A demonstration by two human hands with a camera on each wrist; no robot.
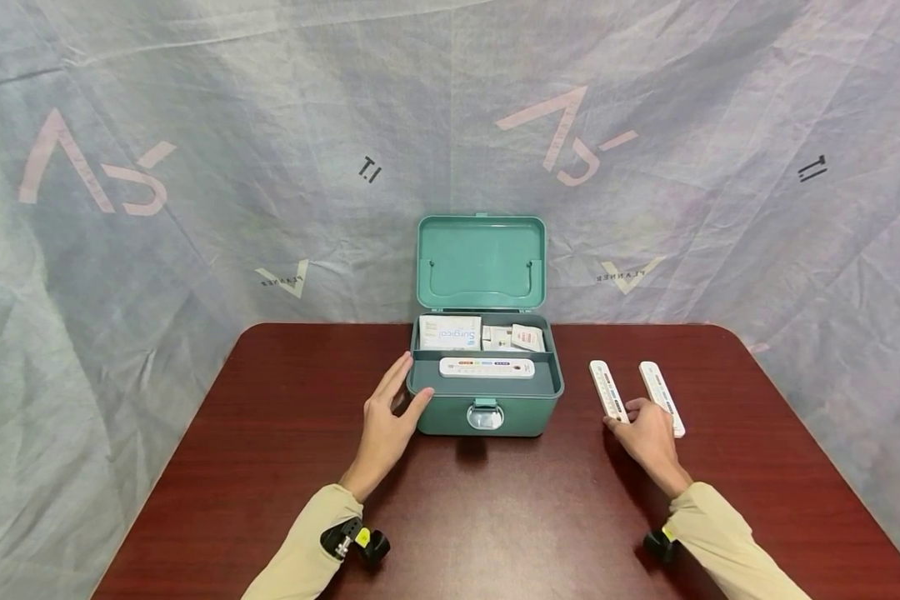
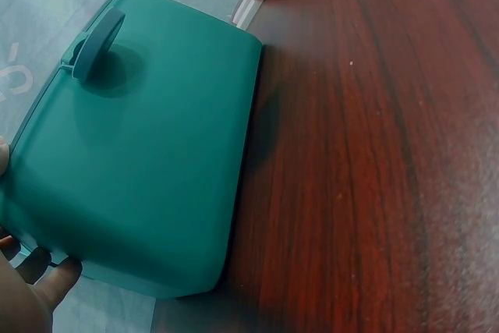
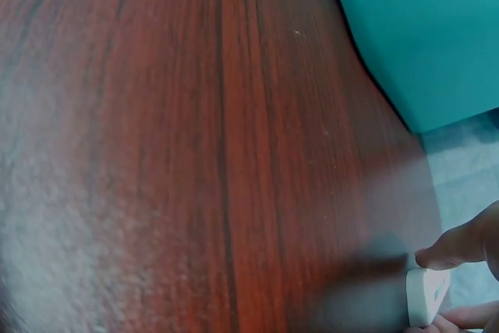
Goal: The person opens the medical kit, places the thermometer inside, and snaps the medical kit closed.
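A green medicine box (image 1: 446, 415) stands with its lid (image 1: 482, 257) raised. My left hand (image 1: 392, 423) rests against the box's left side, fingers fairly straight along the wall and thumb at the front corner of the rim. Across the box's front tray lies a white thermometer (image 1: 487, 367) with coloured marks. To the right of the box, my right hand (image 1: 648, 437) pinches the near end of a second white thermometer (image 1: 604, 385) between thumb and fingers. A third thermometer (image 1: 656, 382) lies beside it on the table, partly covered by that hand.
Behind the tray's divider, the box holds a pack printed "Surgical" (image 1: 450, 333) and several small packets (image 1: 527, 337). The brown wooden table (image 1: 307, 375) extends to both sides, with a printed grey cloth (image 1: 285, 125) hanging behind it. A silver latch (image 1: 485, 416) is on the box's front.
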